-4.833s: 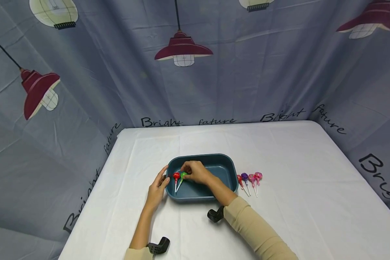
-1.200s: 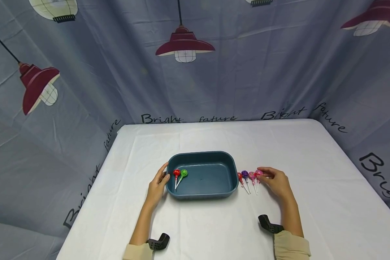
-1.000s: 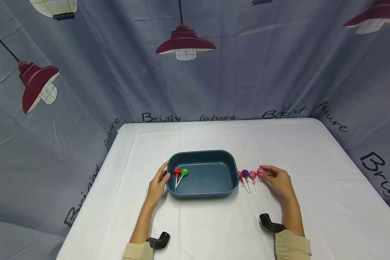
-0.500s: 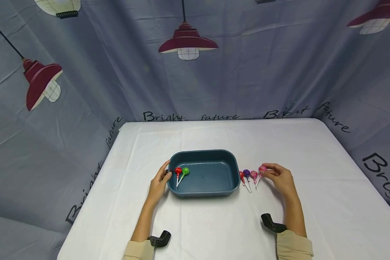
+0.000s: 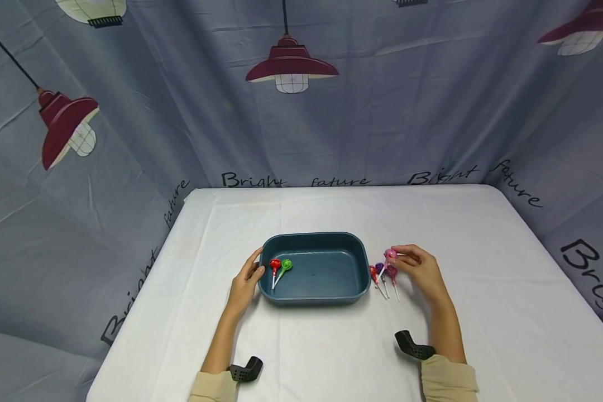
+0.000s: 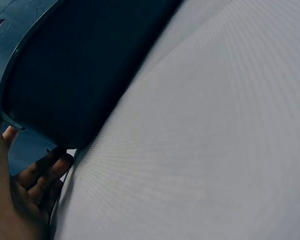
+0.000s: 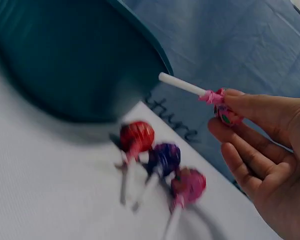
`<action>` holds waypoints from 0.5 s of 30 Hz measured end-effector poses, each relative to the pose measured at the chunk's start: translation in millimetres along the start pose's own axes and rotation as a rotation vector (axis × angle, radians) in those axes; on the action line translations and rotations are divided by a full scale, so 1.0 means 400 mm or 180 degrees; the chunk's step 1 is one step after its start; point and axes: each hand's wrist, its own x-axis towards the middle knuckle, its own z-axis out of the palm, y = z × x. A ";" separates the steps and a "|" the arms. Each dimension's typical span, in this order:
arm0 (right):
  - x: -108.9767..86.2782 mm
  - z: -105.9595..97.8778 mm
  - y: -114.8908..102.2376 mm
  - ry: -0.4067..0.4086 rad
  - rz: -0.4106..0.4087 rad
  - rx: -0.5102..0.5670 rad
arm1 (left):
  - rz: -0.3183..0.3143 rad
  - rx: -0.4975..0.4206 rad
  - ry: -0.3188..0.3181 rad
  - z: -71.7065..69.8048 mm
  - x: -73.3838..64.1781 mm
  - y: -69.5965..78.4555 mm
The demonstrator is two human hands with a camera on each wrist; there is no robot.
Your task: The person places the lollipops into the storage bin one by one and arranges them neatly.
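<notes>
In the head view, my right hand (image 5: pixel 422 273) pinches a pink lollipop (image 5: pixel 390 254) by its wrapped head, between thumb and fingers. Its white stick points toward the bin in the right wrist view. Below it on the cloth lie a red lollipop (image 7: pixel 137 136), a purple lollipop (image 7: pixel 164 159) and another pink lollipop (image 7: pixel 189 186). My left hand (image 5: pixel 243 286) rests against the left end of the dark teal bin (image 5: pixel 314 302), fingers spread along its outer wall. Inside the bin's left end lie a red lollipop (image 5: pixel 274 264) and a green lollipop (image 5: pixel 286 264).
A white cloth covers the table (image 5: pixel 331 357). Behind it and at both sides hangs a grey-blue curtain (image 5: pixel 362 111) printed with lamps and lettering. The loose lollipops lie close beside the bin's right end.
My right hand left the bin, went to the rightmost pink lollipop, picked it up and carried it leftward above the others. My left hand stays at the bin's left end.
</notes>
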 end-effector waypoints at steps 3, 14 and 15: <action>0.015 0.021 -0.013 -0.0156 -0.0052 -0.0056 | -0.0005 0.0023 0.0016 -0.002 0.000 0.000; 0.058 0.046 -0.053 -0.0508 -0.0145 -0.0364 | -0.0029 0.0019 -0.0012 -0.002 0.002 0.005; 0.060 0.045 -0.053 -0.0527 -0.0147 -0.0373 | -0.0030 0.0030 -0.0010 -0.002 0.001 0.005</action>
